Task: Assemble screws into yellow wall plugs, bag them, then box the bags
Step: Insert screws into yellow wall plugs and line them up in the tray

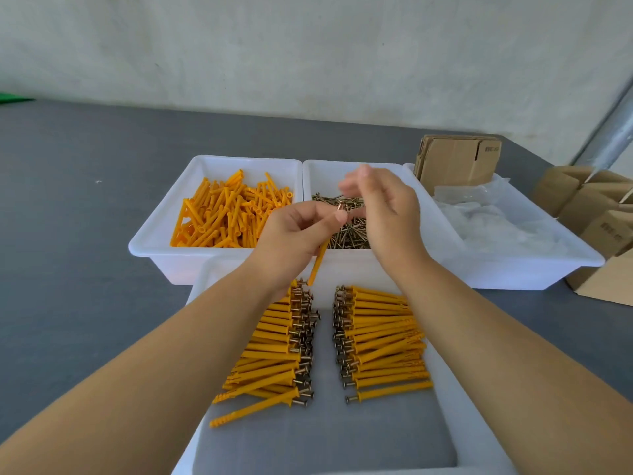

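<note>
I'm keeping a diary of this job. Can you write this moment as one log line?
step: assembly | left hand: grips yellow plug with screw | right hand: blurred, above screw tray | bagging: not begun

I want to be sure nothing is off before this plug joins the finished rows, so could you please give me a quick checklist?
1. Left hand grips the yellow plug: ok.
2. Screw sits at the plug's top: ok.
3. Screw pushed fully in: cannot tell.
4. Right hand holds nothing: cannot tell, fingers blurred.
5. Front tray has bare floor near the two finished rows: ok.
6. Screws tray stocked: ok.
</note>
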### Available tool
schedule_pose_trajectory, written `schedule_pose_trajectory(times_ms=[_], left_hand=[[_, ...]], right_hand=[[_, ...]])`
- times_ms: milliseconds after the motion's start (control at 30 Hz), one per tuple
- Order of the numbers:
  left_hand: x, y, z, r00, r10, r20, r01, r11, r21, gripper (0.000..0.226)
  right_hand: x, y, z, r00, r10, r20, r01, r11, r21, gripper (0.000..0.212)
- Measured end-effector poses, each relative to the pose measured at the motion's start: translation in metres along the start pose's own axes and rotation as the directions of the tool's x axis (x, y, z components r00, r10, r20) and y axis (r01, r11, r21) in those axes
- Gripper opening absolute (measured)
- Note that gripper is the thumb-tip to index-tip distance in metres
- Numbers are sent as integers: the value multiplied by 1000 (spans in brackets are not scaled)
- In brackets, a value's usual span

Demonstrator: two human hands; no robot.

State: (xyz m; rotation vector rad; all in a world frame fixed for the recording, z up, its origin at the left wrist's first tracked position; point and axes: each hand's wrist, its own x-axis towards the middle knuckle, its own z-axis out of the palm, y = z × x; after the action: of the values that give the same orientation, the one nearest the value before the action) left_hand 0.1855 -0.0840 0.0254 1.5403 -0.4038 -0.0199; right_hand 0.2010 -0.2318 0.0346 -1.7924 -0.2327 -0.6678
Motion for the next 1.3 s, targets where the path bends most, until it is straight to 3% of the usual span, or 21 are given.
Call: schedule_pose_trajectory(times_ms=[133, 267, 400, 600, 767, 967, 1067, 1200, 1300], left_hand=[[-6, 7, 2, 956, -34, 292, 52, 997, -54, 8], [-17, 9, 16, 842, -81, 533, 0, 989, 150, 9], [-27, 11, 31, 787, -171, 593, -187, 849, 494, 15], [-32, 17, 34, 679, -428, 596, -319, 559, 765, 13], [-42, 11, 58, 716, -428, 551, -395, 403, 826, 13], [-52, -2, 80, 724, -498, 478, -485, 126, 865, 6], [-55, -6, 88, 745, -487, 456, -506, 33, 862, 16], [-48, -10, 87, 782, -411, 469, -501, 34, 865, 20], [-38, -2, 74, 819, -321, 475, -439, 182, 880, 37]], right_hand=[[9, 13, -18, 986, 128, -108, -128, 992, 10, 30], [15, 26, -31, 954, 247, -171, -247, 969, 18, 31], [19, 32, -36, 939, 294, -179, -291, 956, 47, 31], [19, 34, -37, 934, 323, -156, -322, 946, 34, 31], [20, 35, -37, 929, 341, -144, -343, 939, 11, 30], [21, 36, -36, 937, 325, -128, -330, 944, -21, 30], [19, 38, -36, 941, 320, -113, -326, 944, -45, 30], [20, 39, -35, 944, 313, -102, -321, 945, -68, 30], [20, 43, -36, 945, 322, -62, -328, 930, -165, 30]])
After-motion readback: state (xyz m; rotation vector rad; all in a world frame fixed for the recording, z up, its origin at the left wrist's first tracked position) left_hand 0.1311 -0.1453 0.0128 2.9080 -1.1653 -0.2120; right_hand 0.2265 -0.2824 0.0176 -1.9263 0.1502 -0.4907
